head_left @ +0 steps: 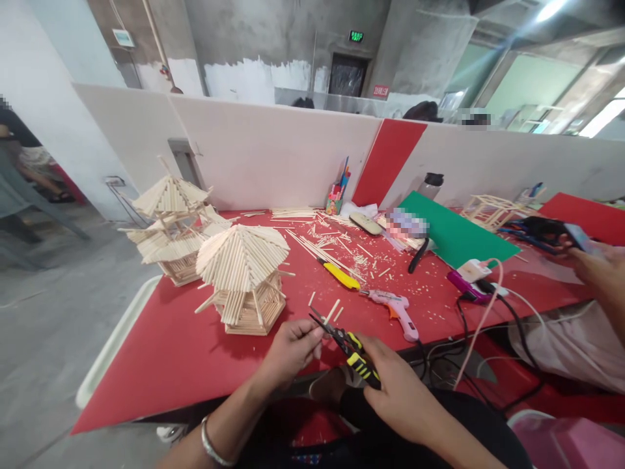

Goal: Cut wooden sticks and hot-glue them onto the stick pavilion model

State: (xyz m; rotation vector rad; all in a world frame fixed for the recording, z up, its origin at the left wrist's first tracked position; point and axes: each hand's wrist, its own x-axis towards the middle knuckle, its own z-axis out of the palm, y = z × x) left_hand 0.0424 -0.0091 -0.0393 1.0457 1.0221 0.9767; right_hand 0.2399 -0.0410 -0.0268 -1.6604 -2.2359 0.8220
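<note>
My left hand (293, 348) has its thumb and fingers pinched at the table's front edge, beside the jaws of the pliers; what lies between the fingertips is too small to make out. My right hand (390, 381) is wrapped round the yellow-and-black handles of the pliers (361, 365), whose dark jaws point up and left towards my left fingertips. Short wooden sticks (332, 311) lie just beyond the jaws. To the left stands a small stick pavilion (244, 273) with a sloped roof, and behind it a taller tiered one (170, 228).
A pink glue gun (398, 312) and a yellow cutter (342, 275) lie beyond my hands on the red table (195, 358). Loose sticks and scraps, a pen cup (334, 198), a green board (459, 234) and a power strip (469, 286) with cables are farther off. Another person's hands are at right.
</note>
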